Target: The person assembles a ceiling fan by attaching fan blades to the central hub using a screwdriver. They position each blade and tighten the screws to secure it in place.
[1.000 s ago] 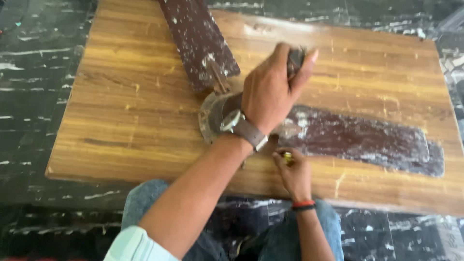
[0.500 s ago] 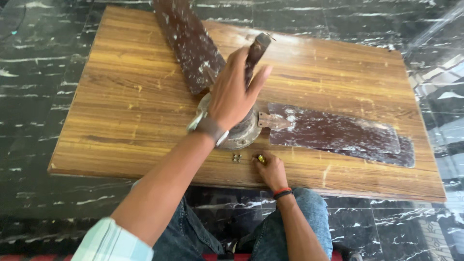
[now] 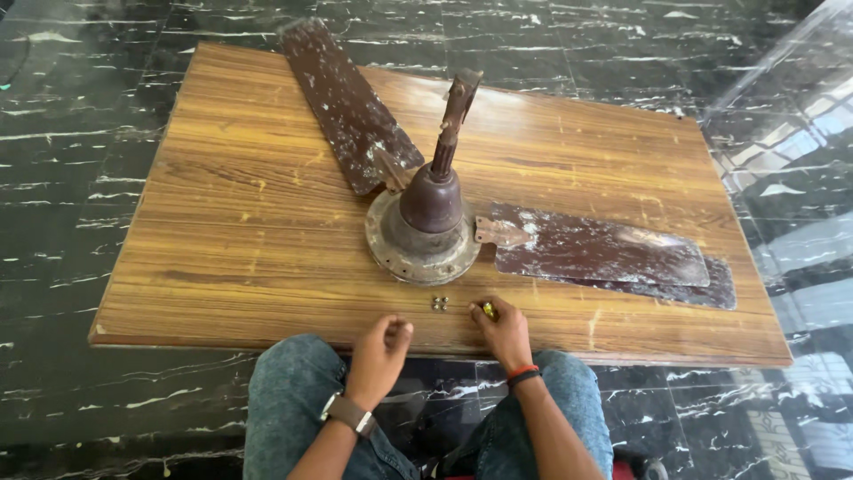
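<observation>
An old brown ceiling fan motor with an upright rod sits in the middle of a low wooden table. One worn blade reaches to the far left, another blade lies to the right. My left hand rests loosely curled at the table's near edge, holding nothing. My right hand lies on the table edge, fingers closed on a small yellow-handled tool. Two small screws lie just left of it.
The table stands on a dark marble floor with white veins. My knees in blue jeans are right below the table's near edge. A pale reflective surface shows at the right.
My left hand has let go of the fan's rod and drawn back to the near edge of the table. The fan now stands untouched. My right hand stays by the screws.
</observation>
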